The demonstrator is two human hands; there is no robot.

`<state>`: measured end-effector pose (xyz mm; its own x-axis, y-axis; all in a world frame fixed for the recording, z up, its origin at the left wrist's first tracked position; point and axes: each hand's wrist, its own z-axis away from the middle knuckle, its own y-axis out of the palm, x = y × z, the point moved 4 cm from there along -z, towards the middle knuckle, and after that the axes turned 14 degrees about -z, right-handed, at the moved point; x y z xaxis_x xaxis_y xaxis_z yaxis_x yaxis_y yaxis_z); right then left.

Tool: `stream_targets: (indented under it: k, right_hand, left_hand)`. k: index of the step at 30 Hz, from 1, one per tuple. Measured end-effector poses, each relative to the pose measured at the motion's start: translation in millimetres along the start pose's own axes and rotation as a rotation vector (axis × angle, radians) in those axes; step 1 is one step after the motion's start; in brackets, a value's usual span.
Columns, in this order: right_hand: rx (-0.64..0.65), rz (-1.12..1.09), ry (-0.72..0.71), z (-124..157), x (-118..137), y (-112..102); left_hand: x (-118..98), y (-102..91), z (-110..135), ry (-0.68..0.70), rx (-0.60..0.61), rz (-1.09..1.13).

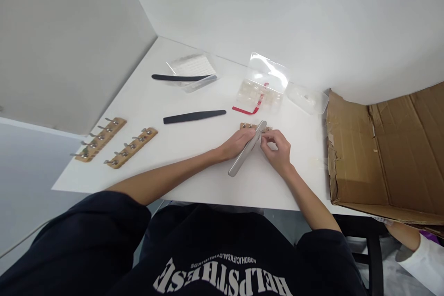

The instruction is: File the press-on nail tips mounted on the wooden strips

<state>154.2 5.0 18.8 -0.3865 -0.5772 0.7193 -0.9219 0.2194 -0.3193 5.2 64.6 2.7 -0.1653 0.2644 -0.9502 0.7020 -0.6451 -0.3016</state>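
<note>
A long grey nail file (pixel 246 150) lies slantwise between my two hands, over the fingertips of my left hand. My left hand (pixel 238 144) is closed around its near side, with some fingers hidden behind the file. Thumb and index finger of my right hand (pixel 278 149) are pinched together at the file's right edge; what is between them is too small to make out. Just beyond both hands sits a wooden strip with metal pegs (pixel 243 126), mostly covered by the hands and the file.
Two wooden strips (pixel 100 138) (pixel 133 146) with nail stands lie left. Black files (pixel 194 116) (pixel 180 77) lie mid-table, one across a clear packet (pixel 194 65). Behind my hands are an open clear case (pixel 248 93), red strip (pixel 244 110) and clear container (pixel 305 98). A cardboard box (pixel 350 162) stands right; another person's arm (pixel 404 235) shows below.
</note>
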Motion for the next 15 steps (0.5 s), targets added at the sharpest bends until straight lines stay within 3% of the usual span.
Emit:
stream_targets:
  k: [15]
  right_hand:
    - [-0.004,-0.017,0.033,1.2,0.7,0.5]
  left_hand:
    - [-0.8,-0.4,0.3,-0.008,-0.003,-0.036]
